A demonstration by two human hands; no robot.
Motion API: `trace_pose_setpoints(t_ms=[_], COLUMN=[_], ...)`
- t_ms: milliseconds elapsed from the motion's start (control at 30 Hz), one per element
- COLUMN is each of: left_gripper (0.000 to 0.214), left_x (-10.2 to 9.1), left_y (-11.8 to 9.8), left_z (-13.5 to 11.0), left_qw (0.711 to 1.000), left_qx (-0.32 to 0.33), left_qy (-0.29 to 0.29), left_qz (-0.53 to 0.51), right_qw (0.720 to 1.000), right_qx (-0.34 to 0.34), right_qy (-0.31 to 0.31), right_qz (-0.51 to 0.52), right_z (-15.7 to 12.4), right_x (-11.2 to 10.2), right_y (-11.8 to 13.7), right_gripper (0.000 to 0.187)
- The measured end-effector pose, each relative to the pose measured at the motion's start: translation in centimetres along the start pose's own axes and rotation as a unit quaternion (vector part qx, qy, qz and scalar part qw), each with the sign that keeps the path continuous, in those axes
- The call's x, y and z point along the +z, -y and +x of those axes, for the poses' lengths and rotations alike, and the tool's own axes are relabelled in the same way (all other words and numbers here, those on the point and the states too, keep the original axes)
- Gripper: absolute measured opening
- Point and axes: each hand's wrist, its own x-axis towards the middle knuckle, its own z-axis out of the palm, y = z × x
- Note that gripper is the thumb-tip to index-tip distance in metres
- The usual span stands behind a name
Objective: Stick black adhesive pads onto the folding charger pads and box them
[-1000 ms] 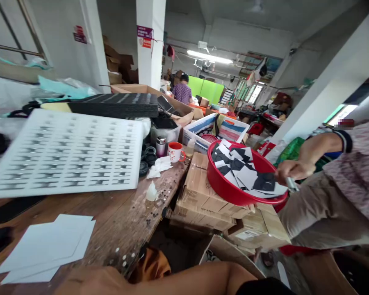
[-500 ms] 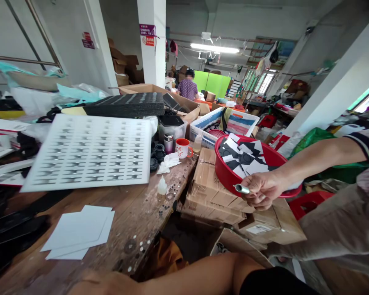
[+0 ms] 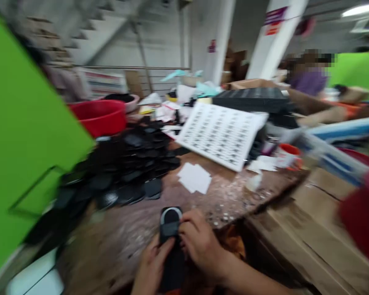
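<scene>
Low in the middle, a long flat black piece (image 3: pixel 171 266) with a pale ring near its top end is tilted up at the table's front edge. My left hand (image 3: pixel 153 262) grips it from the left, thumb lying across its face. At its right edge, beside the pale ring, my right hand (image 3: pixel 199 241) has its fingers curled and pressed together on the piece. Motion smears the fingertips a little. Just beyond lie a few overlapping white sheets (image 3: pixel 194 178). A big heap of flat black pieces (image 3: pixel 132 159) spreads over the table to the left.
A white slotted board (image 3: pixel 218 135) leans at the back of the worn wooden table (image 3: pixel 135 229). A red tub (image 3: pixel 100 116) stands behind the heap, by a green panel (image 3: pixel 27 135). An orange-and-white mug (image 3: pixel 289 156) and cardboard boxes (image 3: pixel 307 233) are on the right.
My view has swung left. Both hands now show on the black piece, where before only one arm and a blurred hand appeared. The co-worker's hand holding a metal tube has left the picture.
</scene>
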Motion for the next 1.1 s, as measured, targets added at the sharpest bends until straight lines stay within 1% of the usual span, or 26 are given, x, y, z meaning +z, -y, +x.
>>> trace_pose_setpoints(t_ms=[33,133,233,333,400,500,533,600,667,700,767,867,967,1033,1100], left_gripper=[0.024,0.030,0.033,0.031,0.029,0.031,0.029,0.022,0.015,0.016,0.019,0.018,0.021,0.023,0.022], left_x=[0.1,0.0,-0.6,-1.4,-1.9,-2.8,-3.2,-3.8,-4.3,-4.5,-4.6,-4.4,-4.1,-4.1,-4.0], left_y=[0.2,0.6,0.7,0.6,0.5,0.7,0.8,1.2,1.6,1.7,1.9,1.4,0.8,0.6,0.8], left_z=[-0.1,-0.1,-0.6,-1.0,-1.1,-1.2,-1.2,-1.2,-1.1,-1.0,-0.8,-0.6,-0.7,-0.9,-0.9], left_qw=[0.998,0.982,0.970,0.966,0.961,0.950,0.942,0.916,0.884,0.873,0.864,0.870,0.891,0.910,0.931], left_qx=[-0.019,-0.037,-0.041,-0.033,-0.037,-0.055,-0.064,-0.092,-0.136,-0.158,-0.191,-0.210,-0.213,-0.193,-0.157], left_qy=[0.025,0.027,0.009,-0.003,0.006,0.036,0.044,0.051,0.043,0.034,0.012,-0.018,-0.044,-0.065,-0.087], left_qz=[-0.061,-0.181,-0.238,-0.256,-0.272,-0.305,-0.326,-0.387,-0.445,-0.461,-0.466,-0.445,-0.399,-0.360,-0.318], right_qw=[0.999,0.993,0.987,0.983,0.984,0.987,0.988,0.986,0.983,0.981,0.977,0.971,0.966,0.963,0.960], right_qx=[-0.019,-0.061,-0.098,-0.130,-0.122,-0.088,-0.082,-0.085,-0.105,-0.115,-0.132,-0.156,-0.181,-0.192,-0.200], right_qy=[0.009,0.050,0.061,0.063,0.076,0.085,0.085,0.092,0.104,0.112,0.123,0.140,0.156,0.163,0.176], right_qz=[0.031,0.093,0.114,0.114,0.107,0.100,0.101,0.107,0.112,0.113,0.113,0.112,0.102,0.092,0.082], right_z=[-0.1,-0.4,-0.9,-1.2,-1.1,-0.6,-0.3,0.2,0.5,0.7,0.8,0.7,0.7,0.7,0.5], right_x=[0.1,0.4,0.4,0.3,0.4,0.5,0.5,0.4,0.3,0.3,0.1,0.0,-0.2,-0.4,-0.4], right_y=[0.2,0.9,1.7,2.3,2.3,2.2,2.2,2.3,2.5,2.6,2.8,3.1,3.3,3.5,3.4], right_gripper=[0.018,0.024,0.029,0.030,0.027,0.023,0.022,0.021,0.021,0.022,0.022,0.023,0.022,0.021,0.019])
